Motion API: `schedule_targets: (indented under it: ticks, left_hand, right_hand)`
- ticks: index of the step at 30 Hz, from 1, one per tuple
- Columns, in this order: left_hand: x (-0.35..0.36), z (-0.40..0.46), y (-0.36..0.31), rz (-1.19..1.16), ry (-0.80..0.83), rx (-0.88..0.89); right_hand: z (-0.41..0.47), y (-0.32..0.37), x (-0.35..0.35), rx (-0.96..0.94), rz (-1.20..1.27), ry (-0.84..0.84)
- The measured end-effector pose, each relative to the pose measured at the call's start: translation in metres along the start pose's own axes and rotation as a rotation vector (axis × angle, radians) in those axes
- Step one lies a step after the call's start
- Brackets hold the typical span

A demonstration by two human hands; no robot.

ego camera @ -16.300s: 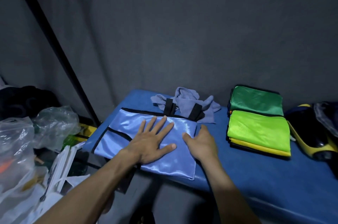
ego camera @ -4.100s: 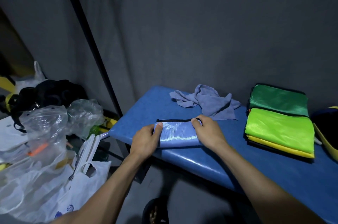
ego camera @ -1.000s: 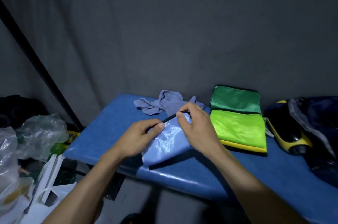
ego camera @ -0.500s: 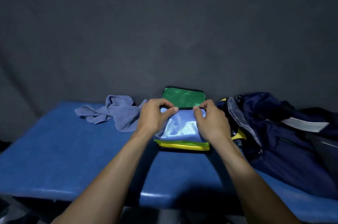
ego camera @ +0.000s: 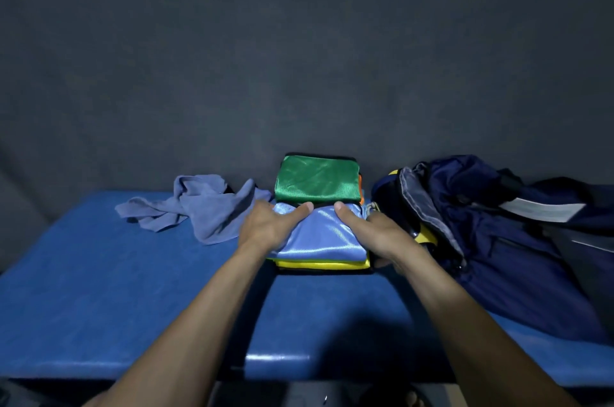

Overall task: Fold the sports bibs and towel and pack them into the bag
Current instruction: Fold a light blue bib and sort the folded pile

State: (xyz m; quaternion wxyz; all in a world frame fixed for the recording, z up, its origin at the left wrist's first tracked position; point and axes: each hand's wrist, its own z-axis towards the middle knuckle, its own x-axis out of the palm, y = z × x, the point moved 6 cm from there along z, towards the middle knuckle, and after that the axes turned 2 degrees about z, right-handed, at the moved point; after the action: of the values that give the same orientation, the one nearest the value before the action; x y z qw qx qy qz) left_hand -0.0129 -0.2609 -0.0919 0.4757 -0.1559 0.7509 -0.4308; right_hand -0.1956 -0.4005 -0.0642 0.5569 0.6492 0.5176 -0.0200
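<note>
**Head view: blue bib set on near stack, both hands flat on it**

Head view, looking down at blue padded bench, smooth vinyl-like top, glossy highlight along front edge.

Light blue bib: folded to a compact rectangle, satin sheen, fine woven shimmer, soft rounded front fold. Sits on top of near stack, squarely over yellow bib (only a thin bright front edge showing, sliver of lime green above it, dark layer underneath).

Left hand: fingers extended, lying on left part of blue bib, fingertips at its far edge. Pressing, not gripping.
Right hand: same on right side, index finger stretched along far edge, palm over right rim of stack. Lower fingers partly hidden; nothing visibly pinched.

Green bib: folded, glossy, crinkled sheen, black trim at back edge. Separate pile directly behind near stack, touching it; orange edge peeking out at its right.

Towel: grey-blue, matte, soft nap, unfolded and crumpled in loose ridges. Left of the stacks, right corner just beside left hand.

Bag: navy, limp matte fabric, slumped on right of bench, grey-lined opening facing the stacks, pale reflective strip on top. Yellow trim visible at its mouth, close behind right hand.

Dark grey fabric backdrop behind everything.
</note>
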Motion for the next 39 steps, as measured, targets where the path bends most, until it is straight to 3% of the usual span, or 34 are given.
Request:
schedule_targets:
  ticks: [6, 12, 16, 20, 23, 25, 29, 31, 34, 39]
  left_hand:
    - [0.013, -0.002, 0.006, -0.157, 0.200, -0.042]
    - [0.018, -0.028, 0.016, -0.158, 0.328, -0.100]
    - [0.024, -0.031, 0.022, -0.162, 0.294, -0.128]
    - [0.024, -0.052, 0.006, -0.101, 0.099, -0.077]
    - [0.015, -0.060, 0.001, -0.128, -0.089, 0.085]
    - [0.008, -0.063, -0.005, -0.153, -0.123, 0.241]
    - [-0.008, -0.078, -0.045, 0.333, -0.289, 0.877]
    - [0.000, -0.090, -0.061, 0.519, -0.249, 1.073]
    - [0.017, -0.108, -0.068, 0.569, -0.076, 1.005]
    - [0.037, -0.123, -0.063, 0.559, 0.302, 0.585]
  right_hand:
    - [-0.009, -0.013, 0.010, 0.044, 0.182, -0.005]
    - [-0.031, -0.038, 0.012, 0.132, 0.285, 0.038]
    - [-0.032, -0.043, 0.011, 0.122, 0.398, 0.016]
    - [-0.030, -0.049, 0.009, 0.129, 0.477, 0.006]
    - [-0.039, -0.047, 0.010, 0.053, 0.557, -0.034]
    - [-0.043, -0.047, 0.012, 0.010, 0.627, -0.065]
    - [-0.046, -0.047, 0.013, -0.054, 0.670, -0.106]
    - [-0.047, -0.046, 0.013, -0.105, 0.714, -0.110]
    - [-0.057, -0.051, 0.010, -0.110, 0.723, -0.112]
    - [-0.074, -0.069, -0.001, -0.091, 0.660, -0.104]
